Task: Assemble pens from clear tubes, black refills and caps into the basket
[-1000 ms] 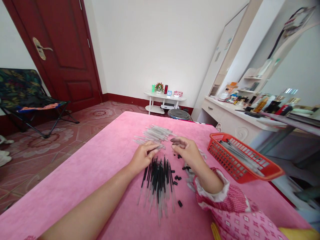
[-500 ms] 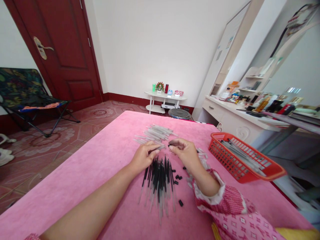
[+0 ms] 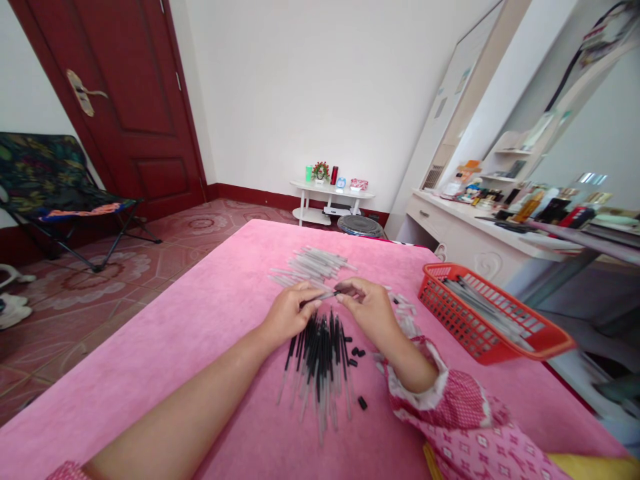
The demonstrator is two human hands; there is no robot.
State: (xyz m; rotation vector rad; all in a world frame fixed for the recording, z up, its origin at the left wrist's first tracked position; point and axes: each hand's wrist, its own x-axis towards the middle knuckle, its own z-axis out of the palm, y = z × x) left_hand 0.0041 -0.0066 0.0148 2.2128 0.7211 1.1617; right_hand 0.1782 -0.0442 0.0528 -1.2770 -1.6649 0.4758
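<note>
My left hand point(image 3: 287, 312) is closed on a pale translucent pen barrel point(image 3: 326, 294), which points to the right. Pinched in the fingertips of my right hand point(image 3: 371, 303) is a small black pen cap point(image 3: 337, 292), touching the barrel's right end. Just below the hands lies a fanned heap of pen refills point(image 3: 320, 347), dark at the top and clear toward the bottom. Several loose black caps point(image 3: 363, 403) are scattered to its right. Beyond my fingers rests a stack of pale barrels point(image 3: 317, 263). Small translucent pieces point(image 3: 409, 324) lie partly hidden behind my right forearm.
An orange-red plastic basket point(image 3: 470, 332) holding long grey sticks stands at the right of the pink-covered table point(image 3: 210, 287). Behind it is a white dresser point(image 3: 480, 233) crowded with bottles. A low white stand point(image 3: 300, 193) is at the far wall, a folding chair point(image 3: 65, 180) at left.
The gap between my hands has closed: the black cap in my right hand now meets the end of the barrel in my left. The piles look unchanged.
</note>
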